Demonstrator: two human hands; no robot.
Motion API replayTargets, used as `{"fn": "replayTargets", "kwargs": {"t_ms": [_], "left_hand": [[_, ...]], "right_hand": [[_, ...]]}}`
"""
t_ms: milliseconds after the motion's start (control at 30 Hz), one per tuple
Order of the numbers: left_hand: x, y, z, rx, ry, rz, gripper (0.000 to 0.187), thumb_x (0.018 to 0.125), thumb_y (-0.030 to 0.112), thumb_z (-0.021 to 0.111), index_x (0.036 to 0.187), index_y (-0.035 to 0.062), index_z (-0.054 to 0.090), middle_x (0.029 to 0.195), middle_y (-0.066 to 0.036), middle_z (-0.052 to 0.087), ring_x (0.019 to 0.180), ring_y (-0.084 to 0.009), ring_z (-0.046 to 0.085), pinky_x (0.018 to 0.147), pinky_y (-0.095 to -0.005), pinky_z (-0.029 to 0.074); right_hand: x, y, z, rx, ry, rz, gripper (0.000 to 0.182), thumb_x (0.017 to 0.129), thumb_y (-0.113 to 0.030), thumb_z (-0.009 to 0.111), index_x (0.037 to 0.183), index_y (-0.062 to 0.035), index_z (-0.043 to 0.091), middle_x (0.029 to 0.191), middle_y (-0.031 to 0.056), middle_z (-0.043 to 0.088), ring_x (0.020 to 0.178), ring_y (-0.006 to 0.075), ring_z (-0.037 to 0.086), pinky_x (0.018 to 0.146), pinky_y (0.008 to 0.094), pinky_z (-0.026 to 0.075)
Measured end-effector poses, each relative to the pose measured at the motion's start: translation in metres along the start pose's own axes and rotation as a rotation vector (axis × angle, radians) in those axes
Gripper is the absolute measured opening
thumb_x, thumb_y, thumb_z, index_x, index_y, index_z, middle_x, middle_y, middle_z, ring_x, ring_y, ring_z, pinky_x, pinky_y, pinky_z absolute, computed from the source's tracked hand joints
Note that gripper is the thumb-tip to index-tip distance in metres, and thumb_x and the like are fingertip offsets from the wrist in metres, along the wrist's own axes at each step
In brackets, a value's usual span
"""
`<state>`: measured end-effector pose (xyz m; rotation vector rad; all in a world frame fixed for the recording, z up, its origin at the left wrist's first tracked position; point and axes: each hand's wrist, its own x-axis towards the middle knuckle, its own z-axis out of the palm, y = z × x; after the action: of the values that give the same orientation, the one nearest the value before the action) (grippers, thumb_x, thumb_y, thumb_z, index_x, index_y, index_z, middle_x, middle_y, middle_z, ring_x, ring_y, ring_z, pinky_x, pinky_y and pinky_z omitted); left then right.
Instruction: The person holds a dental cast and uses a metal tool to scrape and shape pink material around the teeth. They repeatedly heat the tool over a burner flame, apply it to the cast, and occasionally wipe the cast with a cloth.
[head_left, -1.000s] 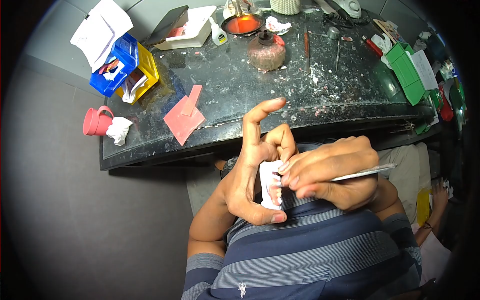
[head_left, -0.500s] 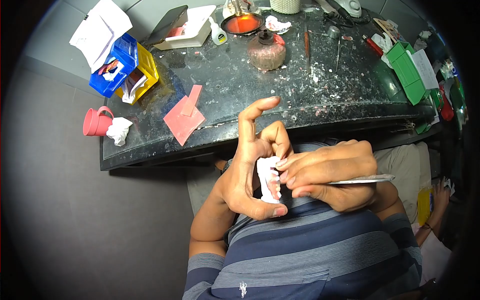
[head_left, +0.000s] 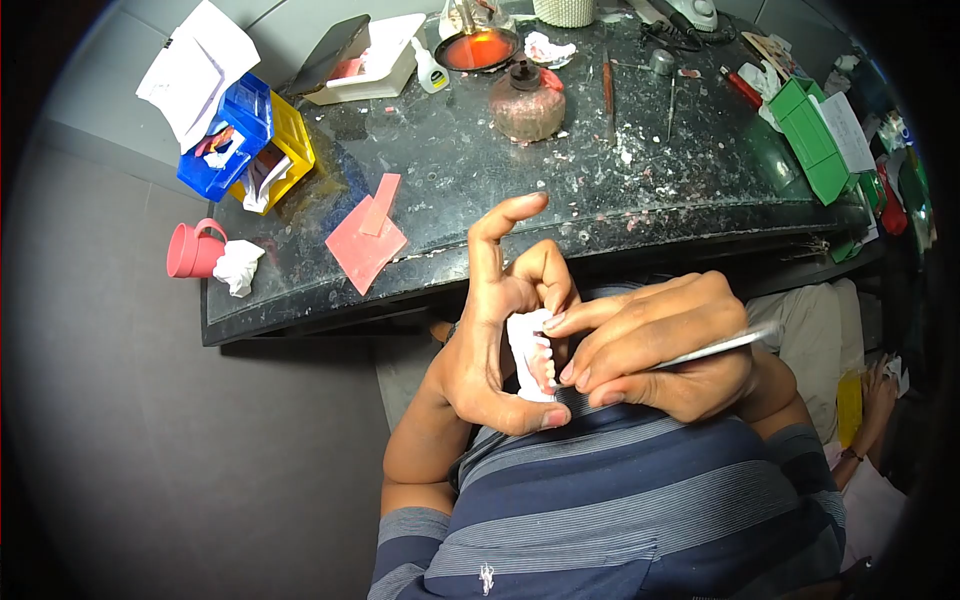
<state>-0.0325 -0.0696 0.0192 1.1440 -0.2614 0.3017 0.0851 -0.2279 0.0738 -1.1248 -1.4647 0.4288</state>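
A white dental cast [head_left: 527, 360] with a row of teeth on pink material is held upright in front of the striped shirt. My left hand [head_left: 488, 350] grips it between thumb and curled fingers, with the index finger raised. In my right hand [head_left: 675, 350] is a thin metal tool [head_left: 725, 345], pinched like a pen; its handle points right and its tip end is at the lower teeth of the cast. A fingertip of that hand is at the cast's upper edge.
On the black bench [head_left: 440, 200] are pink sheets [head_left: 365, 245], a burner [head_left: 527, 105], a white tray [head_left: 385, 75] and a green bin [head_left: 812, 140]. A pink mug [head_left: 194, 252] stands at the left corner. Another person's hand [head_left: 880, 400] shows at far right.
The metal tool has tilted, its handle end now higher and its tip lower along the teeth. My right hand has turned slightly. My left hand still holds the cast.
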Motion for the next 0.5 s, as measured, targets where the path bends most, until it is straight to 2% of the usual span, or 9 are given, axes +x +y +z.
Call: {"fn": "replayTargets", "kwargs": {"t_ms": [33, 67, 100, 167, 267, 400, 467, 500], "left_hand": [[0.0, 0.001, 0.0, -0.003, 0.012, 0.002, 0.129, 0.052, 0.014, 0.084, 0.152, 0.01, 0.002, 0.092, -0.005, 0.043, 0.08, -0.0131, 0.045, 0.071, -0.027, 0.039], [0.0, 0.001, 0.0, -0.006, 0.025, 0.004, 0.129, 0.052, 0.015, 0.084, 0.152, 0.0105, 0.003, 0.092, -0.005, 0.043, 0.081, -0.013, 0.046, 0.072, -0.0268, 0.039], [0.0, 0.001, 0.001, -0.005, 0.024, 0.004, 0.129, 0.052, 0.015, 0.084, 0.152, 0.0105, 0.003, 0.092, -0.005, 0.043, 0.081, -0.013, 0.046, 0.072, -0.0268, 0.039], [0.0, -0.001, 0.002, -0.05, 0.058, 0.011, 0.129, 0.05, 0.017, 0.086, 0.151, 0.0113, 0.005, 0.093, -0.004, 0.043, 0.082, -0.0133, 0.046, 0.074, -0.0264, 0.038], [0.001, -0.002, 0.004, -0.082, 0.096, 0.032, 0.13, 0.049, 0.019, 0.087, 0.15, 0.0115, 0.007, 0.092, -0.005, 0.043, 0.083, -0.0141, 0.047, 0.077, -0.0262, 0.036], [0.001, -0.003, 0.0, -0.105, 0.064, 0.051, 0.129, 0.049, 0.017, 0.087, 0.15, 0.0122, 0.007, 0.094, -0.005, 0.043, 0.084, -0.0157, 0.048, 0.074, -0.0253, 0.04], [0.0, 0.0, 0.002, -0.211, 0.068, 0.03, 0.127, 0.05, 0.014, 0.086, 0.15, 0.0128, 0.008, 0.097, -0.007, 0.043, 0.085, -0.0182, 0.049, 0.065, -0.0244, 0.045], [0.0, 0.002, 0.003, -0.209, 0.067, 0.031, 0.127, 0.05, 0.014, 0.086, 0.15, 0.0128, 0.008, 0.097, -0.007, 0.043, 0.085, -0.0182, 0.049, 0.065, -0.0244, 0.045]], "right_hand": [[0.001, 0.002, 0.001, 0.073, 0.018, -0.02, 0.014, 0.081, -0.011, 0.08, 0.08, 0.0015, 0.073, 0.081, 0.0164, 0.074, 0.083, 0.032, 0.075, 0.084, 0.0454, 0.06], [0.0, 0.004, 0.005, 0.153, 0.084, 0.007, 0.014, 0.08, -0.009, 0.08, 0.082, 0.0032, 0.073, 0.081, 0.0174, 0.074, 0.084, 0.0342, 0.074, 0.085, 0.0493, 0.059], [0.0, 0.005, 0.005, 0.136, 0.106, 0.017, 0.014, 0.08, -0.008, 0.08, 0.084, 0.0036, 0.073, 0.082, 0.0179, 0.074, 0.085, 0.0363, 0.074, 0.087, 0.0496, 0.059], [0.0, 0.01, 0.004, 0.082, 0.076, 0.006, 0.01, 0.082, -0.005, 0.077, 0.088, 0.0017, 0.073, 0.09, 0.0157, 0.075, 0.092, 0.0326, 0.074, 0.087, 0.0413, 0.059], [0.001, 0.008, 0.007, 0.021, 0.08, -0.007, 0.011, 0.082, -0.007, 0.078, 0.089, 0.0016, 0.074, 0.09, 0.0157, 0.075, 0.093, 0.0328, 0.073, 0.088, 0.0401, 0.059], [-0.001, 0.009, 0.003, 0.081, 0.027, -0.013, 0.011, 0.082, -0.006, 0.078, 0.088, 0.0018, 0.074, 0.088, 0.0161, 0.075, 0.092, 0.032, 0.074, 0.09, 0.0428, 0.058], [-0.004, 0.01, 0.0, 0.271, 0.057, 0.065, 0.01, 0.082, -0.006, 0.078, 0.085, 0.0016, 0.073, 0.086, 0.0163, 0.075, 0.09, 0.0308, 0.074, 0.09, 0.0466, 0.058], [-0.004, 0.014, -0.004, 0.286, 0.079, 0.037, 0.009, 0.086, -0.006, 0.075, 0.087, 0.0023, 0.072, 0.087, 0.0173, 0.074, 0.093, 0.029, 0.073, 0.092, 0.0479, 0.056]]}}
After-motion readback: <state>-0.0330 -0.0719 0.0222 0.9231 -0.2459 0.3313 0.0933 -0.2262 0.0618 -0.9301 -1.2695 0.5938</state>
